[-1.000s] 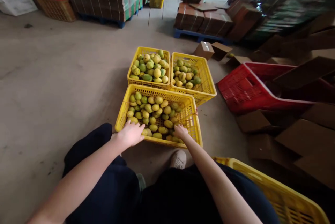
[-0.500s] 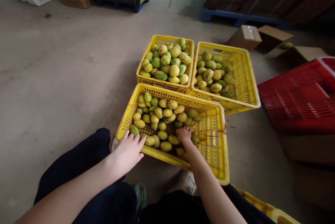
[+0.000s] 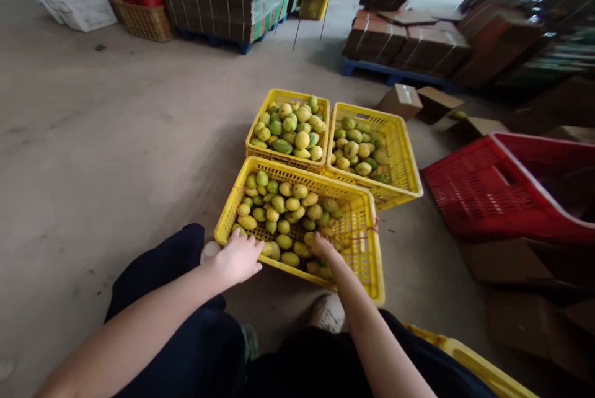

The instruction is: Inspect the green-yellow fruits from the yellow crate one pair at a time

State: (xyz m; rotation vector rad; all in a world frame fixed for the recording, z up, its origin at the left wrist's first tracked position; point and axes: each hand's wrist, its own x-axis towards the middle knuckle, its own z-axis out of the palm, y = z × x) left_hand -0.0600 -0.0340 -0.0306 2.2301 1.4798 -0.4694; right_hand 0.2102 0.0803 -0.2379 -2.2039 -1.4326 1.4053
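Yellow-green oval fruits (image 3: 284,242) lie loose in the nearest yellow plastic crate (image 3: 377,280), in front of my legs. Across this crate's near left rim rests my left hand (image 3: 240,256), its fingers spread and stretched out, holding nothing. My right hand (image 3: 321,245) reaches down inside the same crate, among the fruits toward its right side. Its fingertips are hidden, so whether they close round a fruit cannot be made out. More fruits sit heaped in the back left crate (image 3: 255,149) and lower in the back right crate (image 3: 400,165).
A red crate (image 3: 465,196) stands at the right, with cardboard boxes (image 3: 506,261) in front of it and small cartons (image 3: 400,100) behind. Strapped stacks of cardboard (image 3: 376,38) sit on blue pallets farther back. A yellow rim (image 3: 469,358) shows beside my right leg.
My view has tilted up, showing more of the background. My right hand has shifted slightly within the crate; my left hand stays on the rim.
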